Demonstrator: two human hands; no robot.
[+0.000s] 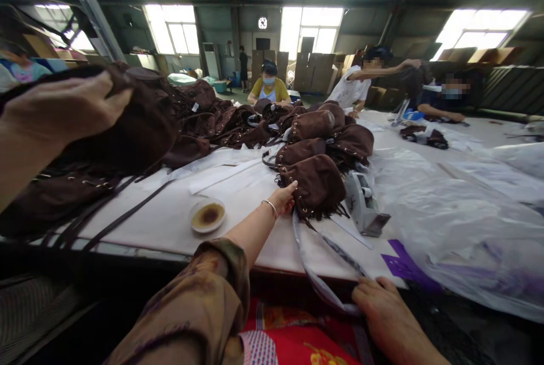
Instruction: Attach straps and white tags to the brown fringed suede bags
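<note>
A small dark brown drawstring bag [319,183] with metal eyelets and fringe lies on the near part of the white table. My left hand [283,199], with a bangle at the wrist, pinches the bag's left edge by the eyelets. A long strap [304,266], covered in pale wrapping, runs from the bag over the table's front edge. Its lower end is in my right hand [378,300], whose fingers are closed round it. More brown bags [306,149] are stacked right behind this one.
A grey tape dispenser [361,206] stands beside the bag. Left of my arm sits a dish [208,215] with brown residue. Another person's hand [72,104] lifts a brown bag at far left. Plastic sheeting [459,229] covers the right side. Co-workers sit across the table.
</note>
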